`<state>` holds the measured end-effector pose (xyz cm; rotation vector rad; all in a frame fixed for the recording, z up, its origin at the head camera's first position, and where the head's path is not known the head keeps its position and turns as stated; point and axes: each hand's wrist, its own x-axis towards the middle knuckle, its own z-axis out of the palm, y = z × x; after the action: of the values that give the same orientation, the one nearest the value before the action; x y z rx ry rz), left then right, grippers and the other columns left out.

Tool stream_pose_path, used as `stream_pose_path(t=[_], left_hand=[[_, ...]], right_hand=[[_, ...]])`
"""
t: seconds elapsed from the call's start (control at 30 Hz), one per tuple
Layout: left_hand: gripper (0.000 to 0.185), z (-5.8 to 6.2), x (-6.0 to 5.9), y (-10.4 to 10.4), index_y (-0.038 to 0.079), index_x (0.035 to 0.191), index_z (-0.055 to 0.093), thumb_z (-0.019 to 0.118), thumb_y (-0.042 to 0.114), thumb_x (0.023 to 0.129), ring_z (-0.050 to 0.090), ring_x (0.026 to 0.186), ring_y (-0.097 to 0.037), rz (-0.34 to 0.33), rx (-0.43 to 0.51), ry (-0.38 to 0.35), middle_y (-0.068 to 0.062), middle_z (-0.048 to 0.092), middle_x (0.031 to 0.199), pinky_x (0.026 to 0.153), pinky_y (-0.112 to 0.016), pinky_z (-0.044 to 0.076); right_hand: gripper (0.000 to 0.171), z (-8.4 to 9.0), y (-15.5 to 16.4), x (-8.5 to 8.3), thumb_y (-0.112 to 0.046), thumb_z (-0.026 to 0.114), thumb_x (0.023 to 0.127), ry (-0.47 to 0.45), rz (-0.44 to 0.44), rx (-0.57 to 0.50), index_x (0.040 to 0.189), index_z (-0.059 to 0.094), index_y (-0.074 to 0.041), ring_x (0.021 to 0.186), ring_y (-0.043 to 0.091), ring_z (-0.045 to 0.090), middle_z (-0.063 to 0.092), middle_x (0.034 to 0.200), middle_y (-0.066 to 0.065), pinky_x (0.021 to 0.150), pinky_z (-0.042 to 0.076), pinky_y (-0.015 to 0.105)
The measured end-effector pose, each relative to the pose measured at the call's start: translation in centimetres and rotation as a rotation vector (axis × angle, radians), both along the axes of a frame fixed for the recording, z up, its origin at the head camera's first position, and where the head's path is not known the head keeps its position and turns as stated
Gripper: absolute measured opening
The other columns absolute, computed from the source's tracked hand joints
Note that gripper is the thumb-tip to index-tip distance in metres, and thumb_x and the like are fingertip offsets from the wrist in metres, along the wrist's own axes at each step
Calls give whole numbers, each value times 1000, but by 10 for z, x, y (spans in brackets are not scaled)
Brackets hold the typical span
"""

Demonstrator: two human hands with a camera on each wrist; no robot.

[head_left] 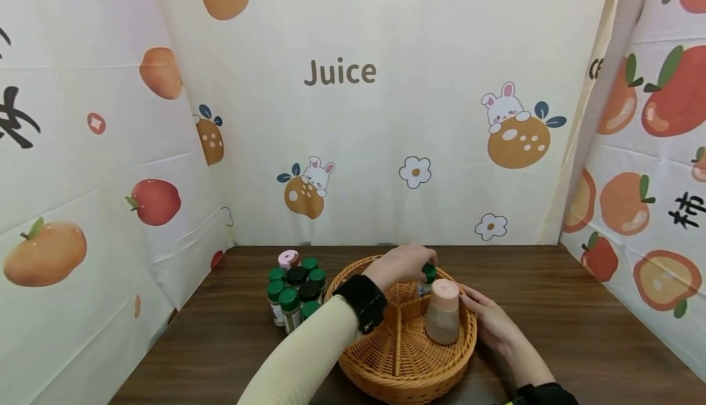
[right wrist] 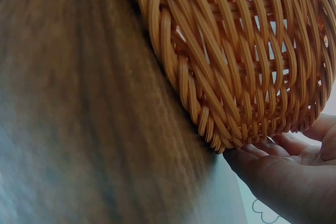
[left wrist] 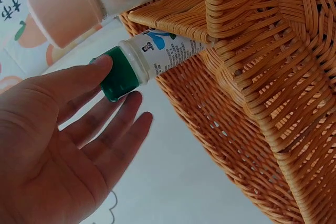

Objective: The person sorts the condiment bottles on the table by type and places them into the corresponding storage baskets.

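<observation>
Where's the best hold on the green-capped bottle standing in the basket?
Take the green-capped bottle by its cap, from above. It stands upright in a back compartment of the wicker basket, with the rim and the pink-capped jar close around its body, so probably only the cap is free. The left hand already has its fingers on it.

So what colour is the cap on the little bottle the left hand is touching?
Green. The cap shows best in the left wrist view, at the left hand's fingertips.

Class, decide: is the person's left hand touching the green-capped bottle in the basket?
Touching. The left wrist view shows a fingertip of the left hand resting on the green cap of the green-capped bottle, which stands in the basket.
</observation>
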<state>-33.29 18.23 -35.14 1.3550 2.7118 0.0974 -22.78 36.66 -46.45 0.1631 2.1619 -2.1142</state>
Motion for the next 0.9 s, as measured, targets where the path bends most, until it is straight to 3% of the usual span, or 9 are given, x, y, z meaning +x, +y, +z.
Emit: stream_pose_path(t=[0.3,0.53,0.77,0.9], left_hand=[[49,2,6,-11,24,142,54,68,24,95,61,111,-10,2,-24,6,4,63,132,89,-24,52],[58,7,11,-16,32,146,48,72,31,93,63,113,-9,80,-44,32,8,63,133,78,-24,52],[57,16,16,-25,33,144,50,73,33,91,61,117,-9,126,-60,63,9,61,136,79,-26,54],[50,24,22,-37,30,139,55,72,31,92,61,118,-10,137,-76,108,9,63,133,82,-25,54]], right_hand=[[66,0,0,0,-35,35,109,-4,5,-2,159,9,-1,144,19,32,11,165,25,95,46,18],[66,1,0,0,-34,37,109,4,-5,14,159,11,0,133,5,41,13,165,24,94,45,15],[67,2,0,0,-34,36,109,-8,9,7,159,8,0,142,16,33,10,165,25,94,46,17],[68,0,2,-1,-34,37,109,-7,11,12,159,6,1,128,1,44,9,165,25,94,46,17]])
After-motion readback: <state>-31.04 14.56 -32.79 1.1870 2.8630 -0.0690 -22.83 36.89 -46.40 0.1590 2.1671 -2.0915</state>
